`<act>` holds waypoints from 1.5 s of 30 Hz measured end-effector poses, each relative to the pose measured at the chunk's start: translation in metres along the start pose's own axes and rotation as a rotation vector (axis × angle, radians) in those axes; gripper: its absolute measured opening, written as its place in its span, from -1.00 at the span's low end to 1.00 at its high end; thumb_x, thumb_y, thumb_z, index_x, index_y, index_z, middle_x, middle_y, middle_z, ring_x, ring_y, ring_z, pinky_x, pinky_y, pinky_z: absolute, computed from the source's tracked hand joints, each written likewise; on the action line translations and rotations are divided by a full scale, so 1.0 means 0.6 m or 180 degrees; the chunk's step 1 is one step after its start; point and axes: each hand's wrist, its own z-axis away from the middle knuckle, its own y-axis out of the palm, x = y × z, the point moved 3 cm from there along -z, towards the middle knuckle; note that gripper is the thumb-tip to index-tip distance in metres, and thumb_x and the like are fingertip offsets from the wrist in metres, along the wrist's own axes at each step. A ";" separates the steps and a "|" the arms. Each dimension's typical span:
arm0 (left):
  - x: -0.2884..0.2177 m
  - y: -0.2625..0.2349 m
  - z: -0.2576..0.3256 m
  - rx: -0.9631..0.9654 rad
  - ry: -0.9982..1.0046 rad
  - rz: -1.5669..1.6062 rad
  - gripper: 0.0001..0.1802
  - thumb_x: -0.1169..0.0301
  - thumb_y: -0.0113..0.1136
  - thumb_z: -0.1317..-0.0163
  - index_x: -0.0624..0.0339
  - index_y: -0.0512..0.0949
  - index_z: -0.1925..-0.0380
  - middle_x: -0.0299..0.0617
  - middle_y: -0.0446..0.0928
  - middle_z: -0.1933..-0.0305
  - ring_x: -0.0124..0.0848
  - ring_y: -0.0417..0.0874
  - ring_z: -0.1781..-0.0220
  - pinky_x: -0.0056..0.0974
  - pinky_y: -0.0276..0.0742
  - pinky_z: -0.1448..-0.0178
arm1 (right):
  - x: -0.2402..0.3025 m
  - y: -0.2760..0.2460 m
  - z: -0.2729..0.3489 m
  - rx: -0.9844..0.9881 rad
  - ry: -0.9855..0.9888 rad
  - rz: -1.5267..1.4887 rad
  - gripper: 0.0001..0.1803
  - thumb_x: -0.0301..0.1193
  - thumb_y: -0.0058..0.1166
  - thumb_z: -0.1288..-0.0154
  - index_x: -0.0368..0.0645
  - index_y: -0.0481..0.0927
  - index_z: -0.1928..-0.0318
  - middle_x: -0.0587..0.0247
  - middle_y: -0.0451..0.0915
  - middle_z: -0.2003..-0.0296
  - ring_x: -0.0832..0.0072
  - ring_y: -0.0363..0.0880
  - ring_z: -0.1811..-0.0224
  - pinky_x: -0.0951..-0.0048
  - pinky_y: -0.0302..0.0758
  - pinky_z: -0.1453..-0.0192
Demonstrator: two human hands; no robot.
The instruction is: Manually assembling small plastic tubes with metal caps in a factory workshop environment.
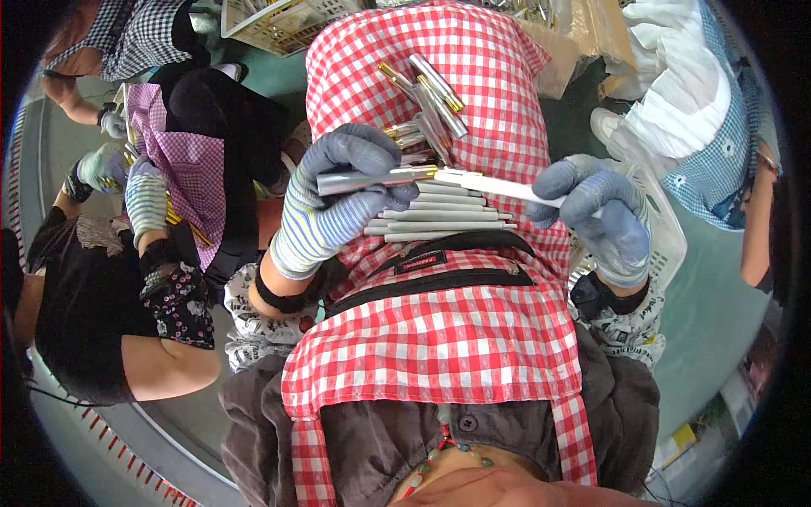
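Note:
In my gloved left hand (325,198) is a silver tube (355,182) with a gold-coloured end, gripped between thumb and fingers. My gloved right hand (601,215) pinches a slim white pen-like rod (503,188) by its outer end. The rod's narrow tip meets the gold end of the tube; whether it goes inside I cannot tell. Under both hands, a stack of pale grey rods (443,215) lies crosswise on my lap. Farther up the red-and-white checked apron (498,63) rests a loose pile of silver and gold tubes (441,103).
A beige plastic crate (283,27) and a cardboard box (591,42) stand beyond my knees. Beside my right arm is a white basket (667,224). At left, a co-worker's gloved hands (145,198) hold yellowish rods; another person's blue checked clothing (705,186) shows at right.

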 end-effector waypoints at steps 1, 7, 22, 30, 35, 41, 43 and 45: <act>0.003 -0.004 0.000 0.0004 0.0006 -0.0012 -0.68 0.57 0.30 -0.23 0.34 0.47 0.04 0.02 0.48 -0.03 -0.17 0.72 0.02 -0.16 0.74 -0.06 | 0.000 -0.001 0.002 0.0006 -0.0012 -0.0002 -0.56 -0.12 -0.06 -0.51 -0.32 0.58 0.19 -0.17 0.50 -0.02 0.19 0.66 0.05 0.30 0.65 0.02; 0.006 -0.011 0.009 -0.0256 -0.0147 0.0760 -0.69 0.50 0.30 -0.25 0.32 0.46 0.06 0.10 0.49 0.02 -0.08 0.74 0.09 -0.15 0.80 0.08 | -0.003 -0.002 0.004 0.0271 0.0018 0.0036 -0.63 -0.26 -0.06 -0.52 -0.38 0.59 0.11 -0.23 0.52 -0.12 0.14 0.64 -0.10 0.16 0.56 -0.24; -0.013 -0.019 0.009 -0.0011 -0.0810 -0.0029 -0.82 0.58 0.35 -0.12 0.32 0.60 0.26 0.04 0.53 0.02 -0.22 0.67 0.04 -0.17 0.66 -0.09 | 0.003 0.000 0.004 0.0367 0.0350 0.1438 -0.70 -0.65 0.02 -0.29 -0.28 0.58 -0.03 0.05 0.61 0.12 0.42 0.63 0.23 0.39 0.55 0.09; -0.052 0.024 -0.082 0.1120 -0.0527 -0.1748 -0.74 0.41 0.38 -0.14 0.27 0.67 0.17 0.04 0.64 0.09 -0.23 0.70 0.14 -0.21 0.59 0.07 | 0.014 -0.007 0.005 0.0436 -0.0959 0.4773 -0.65 -0.29 0.32 -0.10 -0.01 0.59 0.08 0.33 0.46 0.60 0.31 0.49 0.63 0.26 0.40 0.56; -0.051 0.012 -0.168 0.1976 -0.0191 -0.4213 -0.63 0.31 0.32 -0.09 0.18 0.66 0.08 -0.01 0.60 0.41 0.02 0.60 0.47 -0.06 0.48 0.35 | 0.004 -0.072 -0.044 0.0716 -0.1014 0.5207 -0.75 -0.17 0.18 -0.16 0.01 0.55 0.22 0.41 0.41 0.58 0.44 0.47 0.59 0.36 0.33 0.53; -0.016 -0.012 -0.181 0.1844 -0.0470 -0.4307 -0.66 0.27 0.26 -0.20 0.12 0.57 0.04 -0.07 0.54 0.39 -0.02 0.54 0.38 0.03 0.38 0.30 | 0.025 -0.104 -0.068 0.0506 -0.0088 0.4408 -0.73 -0.20 0.08 -0.32 -0.17 0.57 0.28 0.24 0.56 0.52 0.23 0.59 0.48 0.26 0.46 0.43; -0.020 -0.005 -0.178 0.1927 -0.0380 -0.4468 -0.64 0.15 0.23 -0.25 0.10 0.59 0.05 -0.13 0.55 0.37 -0.09 0.52 0.35 -0.04 0.37 0.24 | 0.021 -0.100 -0.069 0.0461 0.0242 0.4002 -0.73 -0.21 0.07 -0.34 -0.18 0.58 0.26 0.23 0.58 0.50 0.24 0.60 0.46 0.27 0.48 0.39; -0.027 0.018 -0.195 0.2209 0.0115 -0.4494 -0.64 0.14 0.23 -0.25 0.07 0.59 0.04 -0.15 0.53 0.38 -0.09 0.51 0.38 -0.02 0.36 0.27 | 0.012 -0.100 -0.056 0.0388 0.0537 0.3510 -0.72 -0.21 0.05 -0.36 -0.20 0.59 0.24 0.22 0.60 0.48 0.25 0.61 0.43 0.28 0.49 0.35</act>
